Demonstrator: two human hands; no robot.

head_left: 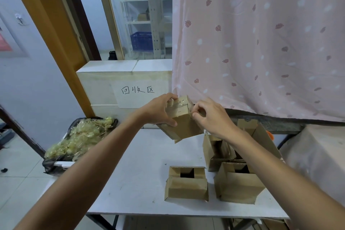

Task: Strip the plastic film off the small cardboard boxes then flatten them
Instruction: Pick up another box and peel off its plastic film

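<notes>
"Boxes [186, 186] nearest us, several open ones on the table [138, 173], show no film that I can see. What threatens them?"

"The right forearm passes just above the ones at the back. My guess is that a hard tug could swing it into them and knock them over or off the edge."

"And the one being worked on?"

"The held box [184, 127] is in the air over the table's far edge, tilted. The left hand [158, 111] grips it, with fingers curled over the top and thumb against the near side. The right hand [210, 116] pinches the film [180, 103] at the top corner, fingertips closed on it."

"So what could go wrong?"

"Three things, I judge. The thin film may tear off in a strip and leave the rest stuck. Too sharp a pull may rip the card's face or a flap. And with one hand holding, the box may twist loose and drop."

"Where does the film go?"

"Probably the bag [50, 164] on the left, heaped with scraps [80, 136]. It sits beside the table's corner, so a careless toss may land on the floor."

"Anything to read?"

"Beyond the hands, a white sheet [137, 99] bears handwritten 回收区, 'recycling area'. The print under the film is too small to read, and no brand shows."
</notes>
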